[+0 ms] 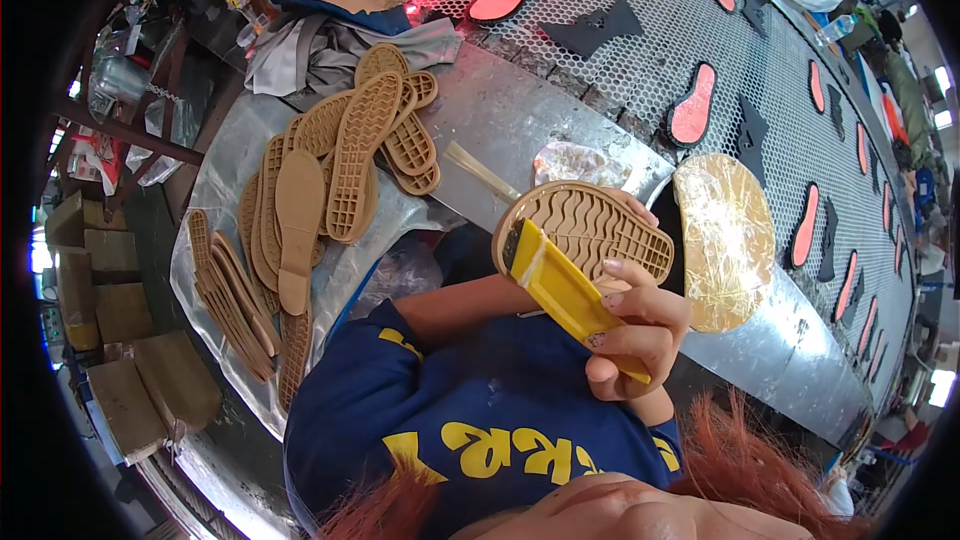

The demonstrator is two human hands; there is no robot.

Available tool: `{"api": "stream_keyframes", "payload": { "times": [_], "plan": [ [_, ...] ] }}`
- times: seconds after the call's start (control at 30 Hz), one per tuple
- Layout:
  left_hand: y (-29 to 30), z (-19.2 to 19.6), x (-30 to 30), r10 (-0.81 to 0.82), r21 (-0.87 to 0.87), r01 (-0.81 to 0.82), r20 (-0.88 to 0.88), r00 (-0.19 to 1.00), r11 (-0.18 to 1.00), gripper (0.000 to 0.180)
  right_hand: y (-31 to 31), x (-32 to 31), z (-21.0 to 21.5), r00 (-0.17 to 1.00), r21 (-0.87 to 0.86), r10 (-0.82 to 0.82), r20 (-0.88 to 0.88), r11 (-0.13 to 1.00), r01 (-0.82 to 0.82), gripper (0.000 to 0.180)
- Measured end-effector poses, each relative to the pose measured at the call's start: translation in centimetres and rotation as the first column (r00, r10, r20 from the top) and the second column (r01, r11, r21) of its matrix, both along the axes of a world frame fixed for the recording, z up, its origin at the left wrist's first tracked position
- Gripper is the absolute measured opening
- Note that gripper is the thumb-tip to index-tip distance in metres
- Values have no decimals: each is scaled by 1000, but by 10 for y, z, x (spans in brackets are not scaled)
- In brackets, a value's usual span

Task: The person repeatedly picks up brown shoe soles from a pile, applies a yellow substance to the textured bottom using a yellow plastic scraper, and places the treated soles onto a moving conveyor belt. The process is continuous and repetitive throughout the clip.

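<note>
A tan shoe sole point(580, 220) is held up before me, its wavy-and-grid tread side in view. My left hand point(636, 208) grips it from behind; only some fingers show past its far edge, and the rest is hidden by the sole. In my right hand point(640, 325), closed around it, is a flat yellow tool point(560, 285) with a dark tip and a pale strip. Its tip lies over the sole's left end; whether it touches cannot be told. Just right of the sole is an oval, tape-wrapped pad point(724, 240) at the metal edge.
Many tan soles point(300, 200) are heaped on plastic sheeting point(200, 290) at left. Beyond the metal ledge point(520, 120), a mesh conveyor point(640, 80) carries pink insole-shaped pieces point(692, 105) and black cut pieces point(597, 30). A flat brush-like stick point(480, 172) lies on the ledge. Cardboard boxes point(165, 380) stand lower left.
</note>
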State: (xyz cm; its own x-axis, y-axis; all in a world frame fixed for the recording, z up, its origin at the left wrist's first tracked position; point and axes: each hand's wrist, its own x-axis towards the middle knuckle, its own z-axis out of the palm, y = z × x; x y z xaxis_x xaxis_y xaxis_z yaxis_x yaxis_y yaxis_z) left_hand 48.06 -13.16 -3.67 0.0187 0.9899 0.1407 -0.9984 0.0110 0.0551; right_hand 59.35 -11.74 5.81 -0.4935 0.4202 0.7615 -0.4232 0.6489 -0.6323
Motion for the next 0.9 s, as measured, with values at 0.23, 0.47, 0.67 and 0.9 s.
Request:
{"api": "stream_keyframes", "payload": {
  "times": [0.23,0.47,0.67,0.9],
  "plan": [
    [2,15,-15,164,124,-140,-931,327,982,52,13,16,-11,982,-36,-176,-63,984,174,22],
    [-10,45,-53,43,-52,-142,-806,591,988,82,35,38,-6,839,-134,-540,68,829,544,20],
    [-10,58,-40,-66,-12,71,-548,834,997,83,57,29,1,880,-7,-468,79,883,470,21],
    [-24,64,-23,-191,-237,101,-399,897,966,81,65,24,-6,883,283,-453,119,868,407,29]
  ]
}}
